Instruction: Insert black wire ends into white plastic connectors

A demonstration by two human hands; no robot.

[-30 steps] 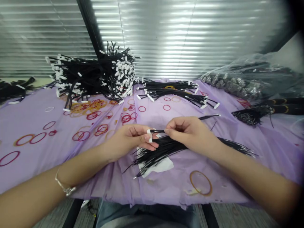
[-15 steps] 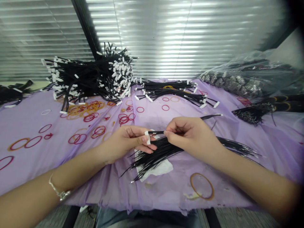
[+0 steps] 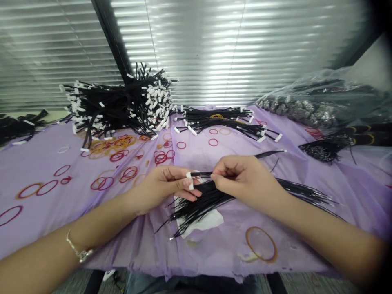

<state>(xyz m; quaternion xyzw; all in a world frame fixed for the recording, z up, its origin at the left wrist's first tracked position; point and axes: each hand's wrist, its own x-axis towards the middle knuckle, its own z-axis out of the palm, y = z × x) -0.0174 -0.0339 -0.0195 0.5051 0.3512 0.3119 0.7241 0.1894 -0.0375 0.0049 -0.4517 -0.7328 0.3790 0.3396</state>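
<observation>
My left hand (image 3: 171, 183) pinches a white plastic connector (image 3: 190, 180) between thumb and fingers. Black wires (image 3: 202, 174) run from the connector into my right hand (image 3: 241, 173), whose thumb and forefinger are closed on them close to the connector. The far part of these wires comes out behind the right hand, with a small white end at the right. Under both hands lies a loose bundle of black wires (image 3: 196, 204) with bare metal tips, partly on a white sheet (image 3: 208, 222). The right hand and forearm hide the bundle's middle.
A big pile of black cables with white connectors (image 3: 122, 106) stands at the back left. Finished-looking cables (image 3: 220, 118) lie behind my hands. Red and yellow rubber bands (image 3: 116, 143) are scattered leftward; one large band (image 3: 261, 244) lies in front. Plastic-wrapped wire bundles (image 3: 306, 110) sit at the right.
The camera view has shifted slightly, so everything sits a little lower. Both hands keep their grips, with the right hand's fingers still on the wires beside the connector.
</observation>
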